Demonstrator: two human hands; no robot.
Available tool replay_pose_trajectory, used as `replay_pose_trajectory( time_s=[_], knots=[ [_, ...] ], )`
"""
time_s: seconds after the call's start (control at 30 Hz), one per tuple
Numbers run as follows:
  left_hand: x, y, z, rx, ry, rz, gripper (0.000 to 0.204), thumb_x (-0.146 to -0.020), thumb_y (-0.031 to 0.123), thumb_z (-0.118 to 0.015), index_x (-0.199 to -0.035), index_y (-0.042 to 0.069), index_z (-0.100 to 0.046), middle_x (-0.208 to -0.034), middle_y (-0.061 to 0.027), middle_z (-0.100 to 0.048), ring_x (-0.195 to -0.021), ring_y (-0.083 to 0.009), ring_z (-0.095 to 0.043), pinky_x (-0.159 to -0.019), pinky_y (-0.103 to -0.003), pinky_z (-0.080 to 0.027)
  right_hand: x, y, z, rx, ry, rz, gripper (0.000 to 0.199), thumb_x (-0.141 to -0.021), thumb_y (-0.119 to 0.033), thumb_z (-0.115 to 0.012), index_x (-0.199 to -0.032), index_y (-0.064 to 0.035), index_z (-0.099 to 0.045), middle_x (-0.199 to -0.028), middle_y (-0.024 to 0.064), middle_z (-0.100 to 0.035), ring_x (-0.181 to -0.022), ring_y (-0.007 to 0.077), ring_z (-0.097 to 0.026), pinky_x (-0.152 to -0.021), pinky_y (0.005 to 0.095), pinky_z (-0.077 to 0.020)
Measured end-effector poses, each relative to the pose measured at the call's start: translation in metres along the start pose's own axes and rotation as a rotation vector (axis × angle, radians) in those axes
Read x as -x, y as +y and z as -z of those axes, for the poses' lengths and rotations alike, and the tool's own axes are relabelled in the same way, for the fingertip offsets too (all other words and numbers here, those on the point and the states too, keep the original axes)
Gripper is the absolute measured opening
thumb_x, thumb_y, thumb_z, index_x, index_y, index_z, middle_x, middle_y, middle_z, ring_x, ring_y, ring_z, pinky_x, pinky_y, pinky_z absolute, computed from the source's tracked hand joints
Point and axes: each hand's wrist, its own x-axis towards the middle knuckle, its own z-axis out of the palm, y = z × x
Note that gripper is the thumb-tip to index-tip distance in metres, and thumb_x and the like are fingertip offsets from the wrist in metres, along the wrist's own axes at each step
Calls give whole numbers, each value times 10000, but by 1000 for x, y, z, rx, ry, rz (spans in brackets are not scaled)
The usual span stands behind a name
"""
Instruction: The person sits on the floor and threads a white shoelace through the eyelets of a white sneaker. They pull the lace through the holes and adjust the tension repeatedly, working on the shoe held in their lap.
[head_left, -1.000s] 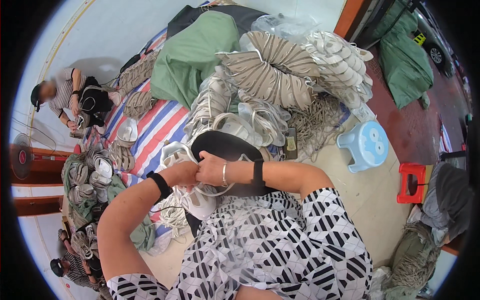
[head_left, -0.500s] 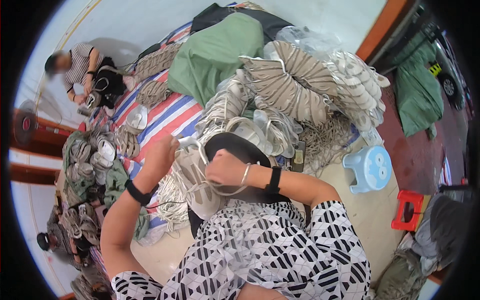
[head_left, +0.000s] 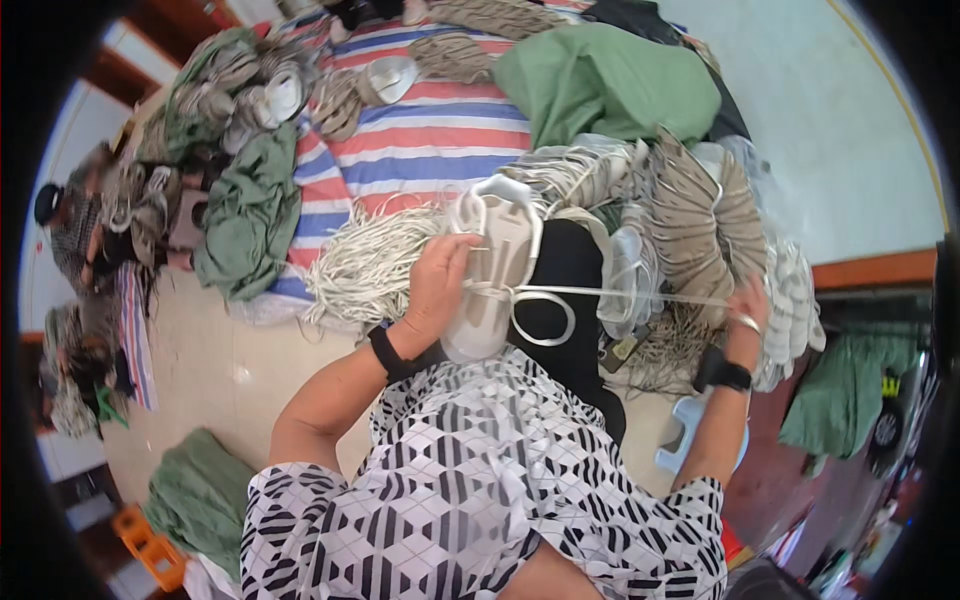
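Note:
A white and beige shoe upper (head_left: 492,262) lies over my lap, its open collar at the far end. My left hand (head_left: 437,288) grips its left side, the thumb and fingers pressed to the edge. From the middle of the upper a white shoelace (head_left: 640,293) runs taut to the right, while another part of it hangs in a loop over my dark trouser leg. Far out to the right, my right hand (head_left: 748,305) is closed on the lace's end, slightly smeared by motion.
A heap of white laces (head_left: 375,262) lies left of the upper on a striped sheet (head_left: 430,150). Stacked shoe uppers (head_left: 700,215) and a green sack (head_left: 610,85) fill the far right. A blue stool (head_left: 672,440) stands by my right forearm. Another person (head_left: 75,225) sits at far left.
My right hand has swung from beside the upper far out to the right, stretching the lace. My left hand has moved down to the upper's side. The view has turned.

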Motion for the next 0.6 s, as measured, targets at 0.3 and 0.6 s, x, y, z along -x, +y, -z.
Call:
replay_pose_trajectory(
  time_s=[0.3, 0.6],
  knots=[
    [24, -10, 26, 141, -103, 152, 202, -917, 95, -520, -1079, 14, -611, -856, -109, -681, -803, -166, -667, -699, -279, -504, 65, 31, -150, 160, -441, -142, 178, -902, -200, -551, -996, -52, -583, -765, 77, -639, -463, 49, -456, -380, 177, -332],
    [9, 0, 37, -25, -170, 68, 99, -824, 101, -615, -885, 24, -626, -802, -127, -641, -752, -266, -628, -668, -340, -484, 176, 92, -234, 1333, -1880, 375, 210, -902, -185, -516, -806, -28, -617, -629, 35, -615, -513, 102, -574, -464, 263, -455]
  ],
)
